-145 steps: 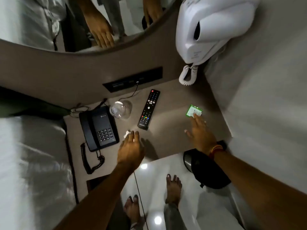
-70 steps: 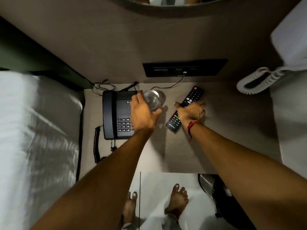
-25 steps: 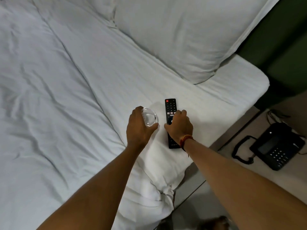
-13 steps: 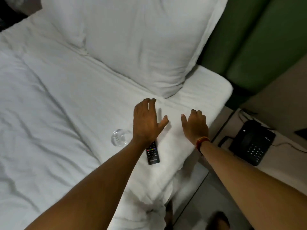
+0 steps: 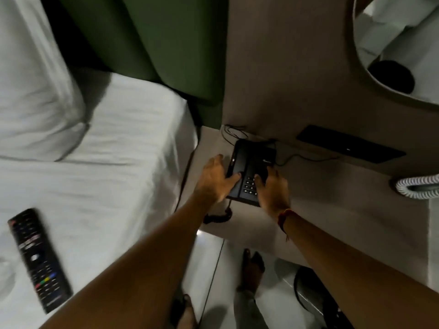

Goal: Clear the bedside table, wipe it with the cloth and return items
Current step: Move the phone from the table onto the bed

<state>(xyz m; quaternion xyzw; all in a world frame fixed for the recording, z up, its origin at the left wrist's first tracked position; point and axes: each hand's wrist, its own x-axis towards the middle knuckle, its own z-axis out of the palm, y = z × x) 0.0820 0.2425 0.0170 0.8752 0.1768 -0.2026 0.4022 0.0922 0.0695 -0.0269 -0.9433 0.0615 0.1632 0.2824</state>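
A black desk telephone [image 5: 254,162] stands at the back left of the beige bedside table [image 5: 332,198]. My left hand [image 5: 215,180] grips its left side, thumb on the handset. My right hand [image 5: 272,188] holds its right side, fingers over the keypad edge. The phone's coiled cord [image 5: 217,217] hangs at the table's front edge. A black TV remote [image 5: 39,257] lies on the white bed [image 5: 107,186] at lower left. The glass is only a faint blur at the left frame edge [image 5: 6,279].
A pillow [image 5: 31,91] lies at the head of the bed against a green headboard [image 5: 154,43]. A black socket panel [image 5: 349,147] sits in the wall, thin cables running to the phone. A white coiled cord [image 5: 415,187] hangs at right. A dark bin [image 5: 316,295] stands on the floor.
Both hands left the remote and glass on the bed, swung right to the bedside table and closed on the telephone. My view turned from the bed to the table.
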